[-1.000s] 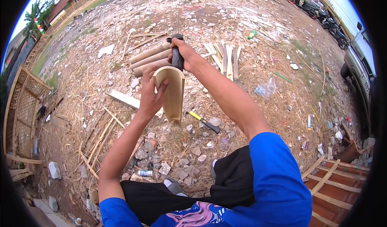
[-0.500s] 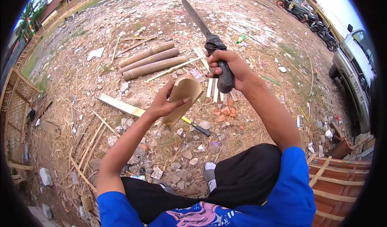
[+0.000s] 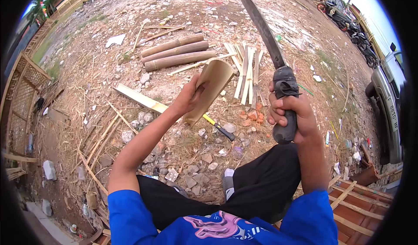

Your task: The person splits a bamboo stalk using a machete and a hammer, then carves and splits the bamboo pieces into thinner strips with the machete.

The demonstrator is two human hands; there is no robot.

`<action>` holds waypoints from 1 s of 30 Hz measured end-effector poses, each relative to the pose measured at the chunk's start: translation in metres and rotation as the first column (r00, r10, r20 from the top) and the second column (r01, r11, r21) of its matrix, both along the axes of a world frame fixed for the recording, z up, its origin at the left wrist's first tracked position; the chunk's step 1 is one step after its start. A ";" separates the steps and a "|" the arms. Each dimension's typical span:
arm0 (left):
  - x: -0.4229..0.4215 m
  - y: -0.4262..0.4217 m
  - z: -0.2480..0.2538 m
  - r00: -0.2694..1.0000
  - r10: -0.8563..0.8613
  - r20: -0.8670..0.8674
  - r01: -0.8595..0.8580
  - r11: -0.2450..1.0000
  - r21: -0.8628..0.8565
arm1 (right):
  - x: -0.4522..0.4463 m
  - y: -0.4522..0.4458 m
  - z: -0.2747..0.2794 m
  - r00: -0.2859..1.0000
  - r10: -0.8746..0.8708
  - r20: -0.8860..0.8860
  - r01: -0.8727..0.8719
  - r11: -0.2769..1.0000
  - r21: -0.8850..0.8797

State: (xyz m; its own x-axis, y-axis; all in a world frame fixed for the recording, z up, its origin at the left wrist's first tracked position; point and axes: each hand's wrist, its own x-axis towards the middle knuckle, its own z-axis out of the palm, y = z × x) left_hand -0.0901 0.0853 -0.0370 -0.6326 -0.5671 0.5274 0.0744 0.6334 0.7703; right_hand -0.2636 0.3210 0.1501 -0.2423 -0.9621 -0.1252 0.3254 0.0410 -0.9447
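Observation:
My left hand (image 3: pixel 190 96) is closed around a split bamboo piece (image 3: pixel 213 86), which stands tilted with its hollow inner side toward me. In my right hand (image 3: pixel 292 114) I grip a machete (image 3: pixel 264 29) by its dark, wrapped handle, the blade pointing up and away. Below the bamboo lies a hammer (image 3: pixel 220 128) with a yellow and black handle, partly hidden by the bamboo. A longer split bamboo length (image 3: pixel 137 96) rests on the ground to its left. Several thin bamboo strips (image 3: pixel 248 75) lie beyond my hands.
Several whole bamboo poles (image 3: pixel 180 55) lie side by side ahead. Broken red brick (image 3: pixel 252 115) and rubble cover the ground. A woven bamboo panel (image 3: pixel 27 86) stands at left. Motorcycles (image 3: pixel 344 20) and a parked vehicle (image 3: pixel 387 105) are at right, with a slatted bamboo frame (image 3: pixel 355 203) nearby.
My right hand has moved down and to the right with the machete, clear of the strips it partly covered. My left hand and the bamboo piece have shifted slightly up and right in view.

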 end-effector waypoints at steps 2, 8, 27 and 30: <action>0.000 -0.002 -0.001 0.987 0.133 -0.085 -0.132 0.991 0.026 | 0.015 0.004 -0.013 0.999 -0.028 -0.022 0.029 0.998 0.059; 0.002 -0.002 -0.004 0.936 0.334 -0.111 -0.334 0.942 0.020 | 0.040 -0.002 -0.043 0.993 0.100 0.066 -0.103 0.994 0.041; 0.006 -0.049 -0.039 0.901 0.371 -0.223 -0.410 0.896 -0.168 | 0.080 -0.052 -0.068 0.978 0.170 -0.122 -0.172 0.985 -0.006; 0.006 -0.046 -0.044 0.916 0.336 -0.221 -0.373 0.915 -0.155 | 0.077 -0.057 -0.072 0.984 0.172 -0.051 -0.169 0.984 0.058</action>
State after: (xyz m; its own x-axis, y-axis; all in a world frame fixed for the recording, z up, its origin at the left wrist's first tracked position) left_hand -0.0839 0.0396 -0.0813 -0.2890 -0.6127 0.7356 -0.0526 0.7774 0.6268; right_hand -0.1868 0.2640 0.0781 -0.0834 -0.9822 -0.1683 0.2566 0.1420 -0.9560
